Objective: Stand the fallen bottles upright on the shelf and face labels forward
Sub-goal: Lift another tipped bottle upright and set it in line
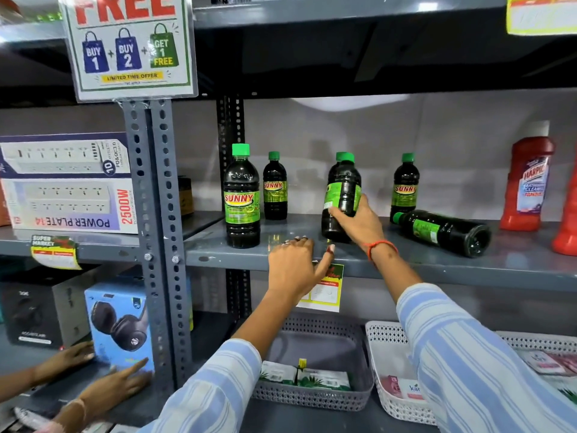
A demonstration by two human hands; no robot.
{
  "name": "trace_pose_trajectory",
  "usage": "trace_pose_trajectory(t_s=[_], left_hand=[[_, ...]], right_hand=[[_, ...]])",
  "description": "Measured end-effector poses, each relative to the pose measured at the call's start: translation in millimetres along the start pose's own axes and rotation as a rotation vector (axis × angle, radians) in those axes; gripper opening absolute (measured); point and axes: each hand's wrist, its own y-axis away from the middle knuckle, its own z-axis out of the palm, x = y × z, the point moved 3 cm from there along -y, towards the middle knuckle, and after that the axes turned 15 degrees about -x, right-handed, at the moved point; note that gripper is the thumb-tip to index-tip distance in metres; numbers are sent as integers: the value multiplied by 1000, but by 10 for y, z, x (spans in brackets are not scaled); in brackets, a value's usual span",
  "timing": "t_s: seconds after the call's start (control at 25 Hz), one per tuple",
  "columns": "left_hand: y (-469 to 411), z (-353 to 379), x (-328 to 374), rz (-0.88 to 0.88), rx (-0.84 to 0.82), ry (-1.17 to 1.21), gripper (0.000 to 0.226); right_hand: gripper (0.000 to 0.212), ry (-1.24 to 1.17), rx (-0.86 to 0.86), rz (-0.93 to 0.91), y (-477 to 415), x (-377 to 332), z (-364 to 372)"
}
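My right hand point(356, 221) is wrapped around the lower body of a dark bottle point(342, 195), which stands nearly upright, tilted a little, near the front edge of the shelf point(224, 254). Its green label is turned sideways, so the brand name does not face me yet. My left hand point(293, 267) rests at the shelf's front edge, fingers loosely spread and holding nothing.

Three bottles with green caps already stand with labels forward: the front-left bottle point(242, 198), a smaller-looking one point(274, 190) behind it, and another point(405, 189) toward the back on the right. One fallen bottle point(443, 231) lies on its side just beside that last one, cap pointing toward it.

The risk I see: if I twist the held bottle while its base is only half seated, it could tip (it sits close to the front edge) and drop toward the baskets below. Swinging my forearm right for the fallen bottle could also roll it against the red cleaner bottle point(526, 182).
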Motion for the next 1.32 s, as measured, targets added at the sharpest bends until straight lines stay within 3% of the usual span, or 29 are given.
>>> trace_pose_trajectory(t_s=[0.24, 0.48, 0.68, 0.88, 1.08, 1.16, 1.24, 1.32], left_hand=[[-9, 16, 2, -22, 6, -8, 56], [5, 58, 2, -29, 39, -10, 55], [17, 86, -17, -44, 83, -28, 54], [11, 97, -6, -51, 96, -36, 54], [21, 88, -6, -62, 79, -34, 55], [29, 78, 17, -64, 84, -39, 54], [31, 58, 24, -65, 85, -35, 53], [33, 43, 26, -69, 78, -36, 53]], right_hand=[[86, 39, 13, -76, -27, 39, -10], [100, 223, -22, 54, -65, 107, 27], [86, -66, -160, 40, -37, 114, 45], [98, -20, -149, 36, -69, 122, 57], [71, -173, -217, 25, -64, 142, 37], [77, -173, -238, 28, -98, 163, 61], [98, -136, -213, 25, -176, 238, 81], [99, -162, -222, 5, -253, 316, 101]])
